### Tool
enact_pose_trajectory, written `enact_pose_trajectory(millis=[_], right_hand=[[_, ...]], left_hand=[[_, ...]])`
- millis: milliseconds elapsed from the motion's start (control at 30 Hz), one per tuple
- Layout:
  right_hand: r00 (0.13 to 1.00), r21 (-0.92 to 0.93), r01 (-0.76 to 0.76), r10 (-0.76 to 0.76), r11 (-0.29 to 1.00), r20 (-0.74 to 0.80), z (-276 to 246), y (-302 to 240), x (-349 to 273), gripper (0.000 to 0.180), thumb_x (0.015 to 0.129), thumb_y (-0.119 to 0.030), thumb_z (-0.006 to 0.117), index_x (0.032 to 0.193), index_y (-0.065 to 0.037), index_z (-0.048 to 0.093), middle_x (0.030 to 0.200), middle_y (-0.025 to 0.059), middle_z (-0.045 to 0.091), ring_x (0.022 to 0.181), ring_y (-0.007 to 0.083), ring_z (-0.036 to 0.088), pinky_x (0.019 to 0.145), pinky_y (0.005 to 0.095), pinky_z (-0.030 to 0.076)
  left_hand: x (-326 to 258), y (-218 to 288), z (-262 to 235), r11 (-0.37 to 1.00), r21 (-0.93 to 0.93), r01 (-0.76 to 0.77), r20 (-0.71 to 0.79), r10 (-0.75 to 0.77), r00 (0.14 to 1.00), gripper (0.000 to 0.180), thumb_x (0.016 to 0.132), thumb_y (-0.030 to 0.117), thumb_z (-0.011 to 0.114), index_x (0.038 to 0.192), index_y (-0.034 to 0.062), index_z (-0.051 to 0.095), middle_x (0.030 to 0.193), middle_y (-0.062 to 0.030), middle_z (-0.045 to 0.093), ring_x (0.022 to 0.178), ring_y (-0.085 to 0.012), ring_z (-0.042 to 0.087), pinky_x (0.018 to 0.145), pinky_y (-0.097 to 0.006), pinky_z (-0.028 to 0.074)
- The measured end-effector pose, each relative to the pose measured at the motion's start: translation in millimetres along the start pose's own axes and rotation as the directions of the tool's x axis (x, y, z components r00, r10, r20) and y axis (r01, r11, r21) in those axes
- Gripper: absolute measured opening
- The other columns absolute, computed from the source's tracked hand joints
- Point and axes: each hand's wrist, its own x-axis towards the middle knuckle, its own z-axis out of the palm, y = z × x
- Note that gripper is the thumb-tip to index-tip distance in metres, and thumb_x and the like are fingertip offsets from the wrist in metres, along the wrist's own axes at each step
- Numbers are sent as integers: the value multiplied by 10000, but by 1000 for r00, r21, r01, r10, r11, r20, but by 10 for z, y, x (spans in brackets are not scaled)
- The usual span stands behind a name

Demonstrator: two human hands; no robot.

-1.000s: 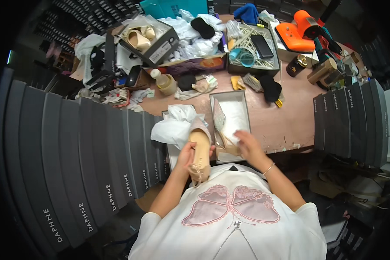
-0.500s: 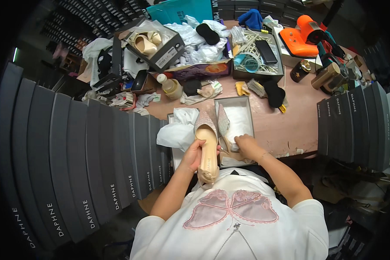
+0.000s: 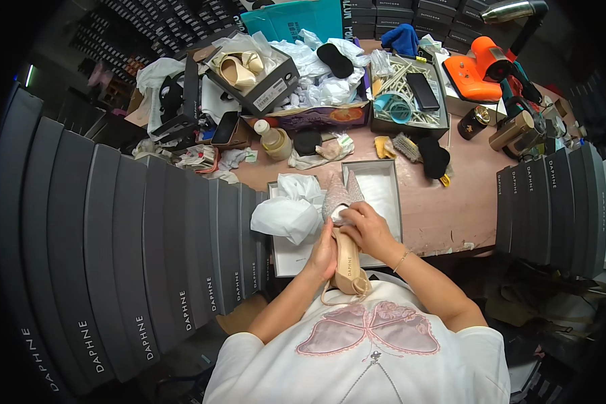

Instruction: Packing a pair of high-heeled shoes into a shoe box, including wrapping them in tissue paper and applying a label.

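Note:
A pointed shoe with a glittery pink toe and beige insole (image 3: 345, 259) rests in my left hand (image 3: 323, 254), whose fingers wrap its side at the middle. My right hand (image 3: 372, 231) is bent over the same shoe, its fingertips pinched at the mouth of the toe. A small white paper wad (image 3: 339, 212) shows in that mouth, under the right fingertips. The glittery toe of a second shoe (image 3: 354, 185) lies close beside the first; the right hand hides most of it. Behind the hands is an open grey shoebox (image 3: 398, 202) lined with white paper.
Crumpled white tissue (image 3: 288, 209) lies over the box lid at left. Stacks of grey shoeboxes stand left (image 3: 131, 236) and right (image 3: 552, 209). Farther back are a glue bottle (image 3: 274, 141), a box of white sticks (image 3: 411, 124), a black brush pad (image 3: 434, 158) and an orange device (image 3: 475, 71).
My right hand has come out of the shoebox and moved left to the shoe's mouth, where white paper now shows. The held shoe has shifted slightly right; the second shoe's toe now sits beside it.

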Motion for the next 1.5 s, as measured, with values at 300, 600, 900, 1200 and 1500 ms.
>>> enact_pose_trajectory(millis=[300, 600, 900, 1200, 1500], right_hand=[[933, 21, -243, 228, 970, 279, -203, 552, -250, 465, 738, -357, 754, 1048, -31, 634, 959, 172, 620, 901, 333, 614, 779, 379, 504], [831, -258, -23, 162, 966, 533, -271, 286, -499, 279, 736, -298, 737, 828, -51, 646, 861, 99, 624, 871, 277, 616, 738, 436, 430], [980, 71, -198, 196, 978, 41, -696, 66, 30, 307, 768, -205, 722, 1024, -67, 620, 884, 109, 571, 812, 304, 603, 710, 392, 489], [964, -76, -43, 21, 996, -267, -424, 354, 255, 377, 733, -72, 727, 1072, -55, 563, 963, 100, 582, 877, 290, 580, 744, 366, 481], [914, 600, -382, 383, 703, 134, -786, 383, 76, 468, 790, -135, 737, 1203, -29, 544, 1122, 94, 606, 1004, 192, 586, 830, 325, 497]], left_hand=[[264, 396, -659, 957, 255, -139, -113, 172, 979, 450, 999, 332, 470, 1313, 15, 416, 1213, -219, 564, 952, -233, 645, 722, -327, 554], [324, 18, -356, 847, 527, -76, -91, 146, 985, 670, 935, 215, 613, 1452, 16, 236, 1300, -152, 496, 1187, -183, 501, 984, -319, 431], [654, -238, -89, 935, 268, -234, 71, 223, 972, 358, 944, 159, 530, 1258, 55, 395, 1005, -103, 581, 899, -203, 633, 806, -350, 546], [116, -311, 299, 910, 334, -246, 73, 236, 969, 372, 943, 158, 520, 1248, 45, 340, 962, -113, 569, 814, -216, 658, 705, -339, 575], [288, 227, 177, 980, 111, -167, -60, 175, 983, 291, 934, 199, 505, 1131, -14, 485, 921, -142, 619, 762, -252, 666, 650, -369, 572]])
